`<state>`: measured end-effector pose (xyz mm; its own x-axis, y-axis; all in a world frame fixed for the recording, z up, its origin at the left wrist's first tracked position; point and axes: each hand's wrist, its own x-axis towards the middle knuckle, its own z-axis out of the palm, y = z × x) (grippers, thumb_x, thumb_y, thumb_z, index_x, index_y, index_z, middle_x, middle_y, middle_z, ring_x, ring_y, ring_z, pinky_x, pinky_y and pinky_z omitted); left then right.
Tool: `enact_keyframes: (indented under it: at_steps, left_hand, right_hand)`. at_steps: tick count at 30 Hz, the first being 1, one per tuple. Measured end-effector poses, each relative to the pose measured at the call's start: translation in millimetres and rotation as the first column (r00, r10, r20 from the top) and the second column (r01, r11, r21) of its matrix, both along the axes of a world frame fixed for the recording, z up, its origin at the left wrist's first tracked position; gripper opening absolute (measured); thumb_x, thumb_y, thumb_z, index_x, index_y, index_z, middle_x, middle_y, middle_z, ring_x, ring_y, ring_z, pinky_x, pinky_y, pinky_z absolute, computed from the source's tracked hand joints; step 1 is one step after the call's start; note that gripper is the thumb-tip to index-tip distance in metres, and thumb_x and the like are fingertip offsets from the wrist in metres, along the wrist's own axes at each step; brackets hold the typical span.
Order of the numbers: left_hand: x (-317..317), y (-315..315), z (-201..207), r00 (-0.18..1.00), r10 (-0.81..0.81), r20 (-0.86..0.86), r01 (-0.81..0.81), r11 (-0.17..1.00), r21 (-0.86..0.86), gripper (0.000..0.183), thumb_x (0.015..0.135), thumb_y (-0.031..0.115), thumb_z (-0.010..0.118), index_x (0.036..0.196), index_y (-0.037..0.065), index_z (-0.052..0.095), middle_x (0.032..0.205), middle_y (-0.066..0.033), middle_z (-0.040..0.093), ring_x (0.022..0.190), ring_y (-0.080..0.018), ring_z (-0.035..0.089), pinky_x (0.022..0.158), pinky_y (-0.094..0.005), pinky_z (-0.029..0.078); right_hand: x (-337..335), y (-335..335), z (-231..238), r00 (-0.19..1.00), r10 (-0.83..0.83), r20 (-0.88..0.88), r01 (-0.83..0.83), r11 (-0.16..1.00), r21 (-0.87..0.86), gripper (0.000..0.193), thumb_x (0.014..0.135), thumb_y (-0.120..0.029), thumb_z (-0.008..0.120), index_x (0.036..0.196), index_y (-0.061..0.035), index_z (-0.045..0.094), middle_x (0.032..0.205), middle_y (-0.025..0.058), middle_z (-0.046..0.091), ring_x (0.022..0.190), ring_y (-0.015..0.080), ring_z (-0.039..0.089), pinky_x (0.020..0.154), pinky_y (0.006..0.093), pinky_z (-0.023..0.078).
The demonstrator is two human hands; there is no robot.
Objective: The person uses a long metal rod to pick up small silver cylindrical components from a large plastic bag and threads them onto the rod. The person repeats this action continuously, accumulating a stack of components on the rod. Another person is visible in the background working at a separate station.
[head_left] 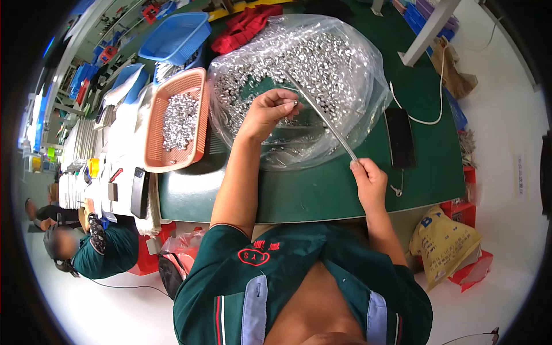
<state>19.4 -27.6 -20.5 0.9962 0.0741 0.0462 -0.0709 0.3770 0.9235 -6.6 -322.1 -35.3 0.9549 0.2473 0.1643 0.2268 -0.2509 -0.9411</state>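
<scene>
A big clear plastic bag [368,123] lies spread on the green table, heaped with small shiny metal parts [325,57]. Over it my left hand [269,115] pinches one small metal part [295,103] between thumb and fingers; its exact kind is too small to tell. My right hand [371,183], by the bag's near right side, is closed around the lower end of a slim silvery rod [325,119]. The rod slants up and left across the bag, its far end above the parts, passing just right of my left fingertips.
An orange basket [200,135] with similar parts stands left of the bag, blue baskets [178,37] behind it. Red cloth [244,26] lies at the back. A dark phone [399,138] and white cable [435,122] are at right. Another person [106,250] works at far left.
</scene>
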Motion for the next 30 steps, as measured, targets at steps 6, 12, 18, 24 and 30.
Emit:
enact_keyframes:
  at_steps: [6, 12, 18, 24, 30]
  left_hand:
    - [-2, 29, -9, 0.971, -0.001, 0.238, 0.099, 0.911, -0.399, 0.017, 0.088, 0.011, 0.066, 0.102, 0.001, 0.062, 0.089, -0.0092, 0.065, 0.079, -0.0166, 0.061, 0.073, -0.0294, 0.049]
    - [-4, 32, -5, 0.975, 0.073, 0.211, 0.014, 0.923, -0.384, 0.016, 0.090, 0.011, 0.063, 0.101, 0.000, 0.063, 0.086, -0.0074, 0.063, 0.074, -0.0140, 0.056, 0.071, -0.0284, 0.047]
    - [-6, 33, 0, 0.971, 0.155, 0.181, -0.102, 0.956, -0.275, 0.014, 0.090, 0.011, 0.063, 0.099, 0.000, 0.064, 0.084, -0.0050, 0.063, 0.073, -0.0129, 0.055, 0.069, -0.0265, 0.045]
    - [-16, 40, 15, 0.957, 0.260, 0.131, -0.269, 0.962, 0.051, 0.014, 0.085, 0.009, 0.068, 0.095, 0.000, 0.066, 0.080, -0.0024, 0.064, 0.069, -0.0093, 0.055, 0.067, -0.0226, 0.043]
    - [-14, 33, 20, 0.971, 0.235, 0.041, -0.236, 0.972, 0.020, 0.012, 0.087, 0.012, 0.067, 0.086, 0.002, 0.062, 0.068, -0.0004, 0.056, 0.061, -0.0102, 0.048, 0.061, -0.0238, 0.039]
  right_hand:
    - [-2, 1, -2, 0.998, 0.048, 0.028, -0.047, 0.998, -0.034, 0.014, 0.088, -0.011, 0.065, 0.083, 0.0015, 0.062, 0.059, 0.0001, 0.048, 0.055, 0.0048, 0.040, 0.049, 0.0232, 0.034]
    - [-3, 2, 1, 0.995, 0.079, 0.052, -0.075, 0.994, -0.077, 0.013, 0.088, -0.009, 0.065, 0.083, 0.0021, 0.061, 0.061, -0.0021, 0.048, 0.058, 0.0033, 0.040, 0.051, 0.0218, 0.034]
    - [-4, 3, 1, 0.992, 0.091, 0.091, -0.082, 0.992, -0.100, 0.012, 0.087, -0.008, 0.065, 0.083, 0.0024, 0.062, 0.061, -0.0002, 0.050, 0.057, 0.0048, 0.042, 0.051, 0.0223, 0.035]
    - [-3, 5, 1, 0.975, 0.084, 0.205, -0.052, 0.986, -0.158, 0.015, 0.086, -0.012, 0.066, 0.078, -0.0015, 0.060, 0.058, 0.0079, 0.052, 0.047, 0.0169, 0.046, 0.047, 0.0284, 0.037]
    - [-4, 5, 1, 0.967, 0.085, 0.239, -0.041, 0.982, -0.183, 0.016, 0.086, -0.013, 0.066, 0.077, -0.0025, 0.059, 0.058, 0.0074, 0.052, 0.047, 0.0188, 0.046, 0.046, 0.0294, 0.037]
